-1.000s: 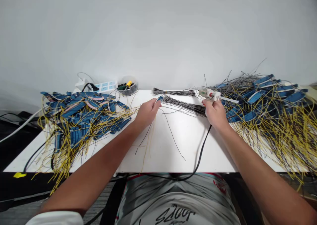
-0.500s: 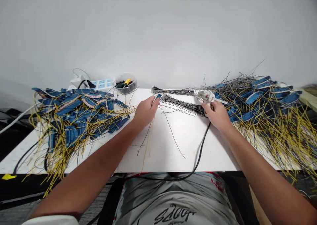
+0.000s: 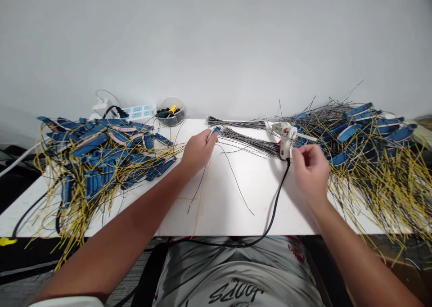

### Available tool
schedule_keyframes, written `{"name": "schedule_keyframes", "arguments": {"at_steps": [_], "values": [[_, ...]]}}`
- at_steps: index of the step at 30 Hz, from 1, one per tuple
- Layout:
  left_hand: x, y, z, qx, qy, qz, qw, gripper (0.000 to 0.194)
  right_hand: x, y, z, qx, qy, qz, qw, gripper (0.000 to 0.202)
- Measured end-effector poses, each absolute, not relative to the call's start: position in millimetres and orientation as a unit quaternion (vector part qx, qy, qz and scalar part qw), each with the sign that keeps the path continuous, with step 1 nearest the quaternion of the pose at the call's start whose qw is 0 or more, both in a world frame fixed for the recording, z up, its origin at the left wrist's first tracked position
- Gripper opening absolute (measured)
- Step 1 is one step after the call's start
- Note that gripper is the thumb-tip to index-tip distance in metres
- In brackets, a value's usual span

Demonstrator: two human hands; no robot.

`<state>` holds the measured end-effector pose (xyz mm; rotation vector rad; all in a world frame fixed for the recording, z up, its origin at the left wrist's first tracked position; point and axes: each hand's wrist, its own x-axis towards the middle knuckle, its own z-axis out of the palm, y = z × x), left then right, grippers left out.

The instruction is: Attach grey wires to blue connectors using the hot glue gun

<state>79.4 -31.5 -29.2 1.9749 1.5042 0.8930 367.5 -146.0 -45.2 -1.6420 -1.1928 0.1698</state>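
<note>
My left hand (image 3: pixel 200 148) is closed on a small blue strip (image 3: pixel 216 129) with a pale edge; most of it is hidden by the fingers. Thin black and yellow wires hang below this hand onto the table. A white glue gun (image 3: pixel 286 141) with a red switch and a white stick jutting to the right stands to the right of the wire bundle. My right hand (image 3: pixel 312 169) is just beside it, thumb and fingers pinched together. Whether something small is between those fingertips is hidden. A black cord (image 3: pixel 277 199) runs from the gun to the table's front edge.
Dark wire bundles (image 3: pixel 251 141) lie mid-table. Blue strips with yellow and black wires heap at left (image 3: pixel 101 149) and right (image 3: pixel 381 127). Behind the left heap are a power strip (image 3: pixel 140 112) and a clear round tub (image 3: pixel 178 116) of small parts. A wall rises behind.
My right hand has let go of the glue gun and moved right, its fingers pinching together. The gun now stands more fully in view. My left hand keeps its hold on the blue strip.
</note>
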Motion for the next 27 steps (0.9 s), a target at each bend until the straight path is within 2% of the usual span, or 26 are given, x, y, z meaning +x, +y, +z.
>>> {"name": "schedule_keyframes", "arguments": {"at_steps": [2, 4, 7, 10, 13, 17, 22, 27], "values": [[80, -31, -31, 0.724, 0.551, 0.329, 0.252, 0.041, 340, -147, -40, -0.627, -0.627, 0.123, 0.445, 0.019], [80, -31, -33, 0.725, 0.546, 0.329, 0.26, 0.041, 312, -133, -34, -0.583, -0.729, 0.108, 0.342, 0.015], [79, -30, -36, 0.727, 0.533, 0.323, 0.289, 0.042, 283, -96, -32, -0.588, -0.764, 0.091, 0.251, 0.021], [77, -28, -38, 0.728, 0.52, 0.322, 0.311, 0.042, 273, -67, -39, -0.581, -0.78, 0.103, 0.209, 0.012], [76, -27, -38, 0.724, 0.513, 0.336, 0.317, 0.042, 277, -66, -44, -0.506, -0.832, 0.087, 0.208, 0.014], [78, -29, -36, 0.716, 0.513, 0.345, 0.323, 0.043, 287, -93, -38, -0.443, -0.837, 0.143, 0.287, 0.012], [85, -38, -32, 0.706, 0.501, 0.335, 0.372, 0.041, 286, -113, -7, -0.425, -0.684, 0.276, 0.525, 0.014], [88, -44, -33, 0.718, 0.474, 0.302, 0.412, 0.038, 278, -129, 41, -0.398, -0.586, 0.321, 0.628, 0.016]]}}
